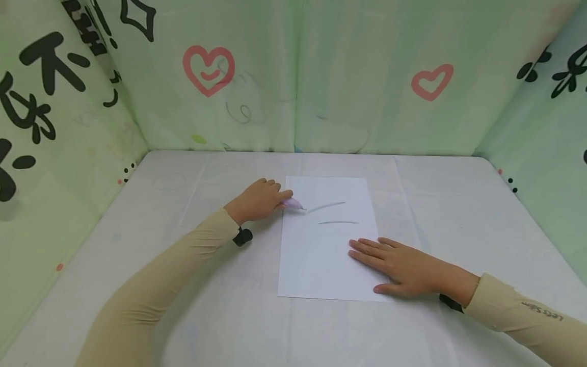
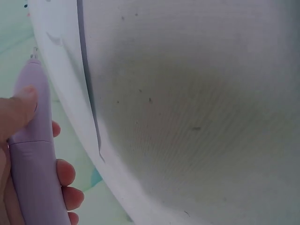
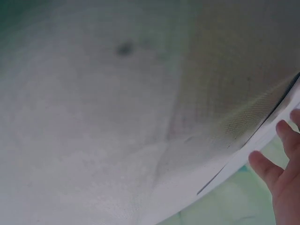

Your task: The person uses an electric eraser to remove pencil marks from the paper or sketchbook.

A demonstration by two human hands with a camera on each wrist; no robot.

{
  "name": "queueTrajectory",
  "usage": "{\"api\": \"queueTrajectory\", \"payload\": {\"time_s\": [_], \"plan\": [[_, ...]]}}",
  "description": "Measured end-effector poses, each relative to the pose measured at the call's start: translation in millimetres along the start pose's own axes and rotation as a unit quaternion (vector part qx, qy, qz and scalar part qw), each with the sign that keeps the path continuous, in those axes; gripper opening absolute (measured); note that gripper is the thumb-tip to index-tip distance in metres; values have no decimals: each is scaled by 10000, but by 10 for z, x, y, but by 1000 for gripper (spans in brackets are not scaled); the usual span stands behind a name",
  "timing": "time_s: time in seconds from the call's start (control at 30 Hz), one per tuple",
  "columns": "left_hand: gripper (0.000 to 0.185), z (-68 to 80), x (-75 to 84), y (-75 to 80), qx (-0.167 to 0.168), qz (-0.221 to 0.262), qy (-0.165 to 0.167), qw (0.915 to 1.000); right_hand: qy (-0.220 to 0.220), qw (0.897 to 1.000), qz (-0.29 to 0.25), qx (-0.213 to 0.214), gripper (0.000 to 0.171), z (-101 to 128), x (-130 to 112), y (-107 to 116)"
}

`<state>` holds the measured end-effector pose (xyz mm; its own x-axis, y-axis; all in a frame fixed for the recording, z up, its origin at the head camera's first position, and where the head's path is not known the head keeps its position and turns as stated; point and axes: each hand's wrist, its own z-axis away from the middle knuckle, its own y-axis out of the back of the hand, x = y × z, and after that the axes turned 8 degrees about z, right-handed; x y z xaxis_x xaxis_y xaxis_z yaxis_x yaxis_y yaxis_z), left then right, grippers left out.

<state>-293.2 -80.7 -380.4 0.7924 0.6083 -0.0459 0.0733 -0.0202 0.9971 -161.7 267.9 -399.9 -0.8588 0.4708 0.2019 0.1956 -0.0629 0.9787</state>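
Creased slv [image 1: 130, 300], L hand [image 1: 259, 200] w/ pen-shaped tool [image 2: 35, 168], ppr [image 1: 321, 260]

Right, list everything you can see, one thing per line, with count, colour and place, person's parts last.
Table: one, white-covered, across the lower view
Sheet of paper: one, white, mid-table
Pen-like tool: one, lilac, at the paper's left edge, tip over the paper
Strokes: two, grey, on the paper's upper half
Walls: three, pale green, behind and either side
Heart outlines: two, red, back wall
Star outline: one, black, back wall, upper left
Lettering: several characters, black, side walls
Wrist devices: two, black, one per wrist
Sleeves: two, beige, on both arms
Left hand: one, bare, gripping the tool
Right hand: one, bare, resting on the paper's lower right
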Motion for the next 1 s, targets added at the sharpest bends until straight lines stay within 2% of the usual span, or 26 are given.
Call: {"api": "queueTrajectory", "payload": {"time_s": [0.1,0.3,0.53,0.8,1.0], "plan": [[18,-4,5,-15,-99,55,90,9999,73,10000,44,34,70,-1,4,-12],[16,-3,-3,-56,-9,34,80,10000,195,9998,4,1,68,0,11,-5],[13,-10,-3,-75,115,-33,87,9999,98,9999,-48,-116,68,-1,7,8],[12,-33,-2,-75,113,-45,106,9999,39,9999,70,-125,68,-5,3,0],[12,-40,-1,-64,112,-81,124,9998,-57,9995,-19,-300,68,-4,0,17]]}}
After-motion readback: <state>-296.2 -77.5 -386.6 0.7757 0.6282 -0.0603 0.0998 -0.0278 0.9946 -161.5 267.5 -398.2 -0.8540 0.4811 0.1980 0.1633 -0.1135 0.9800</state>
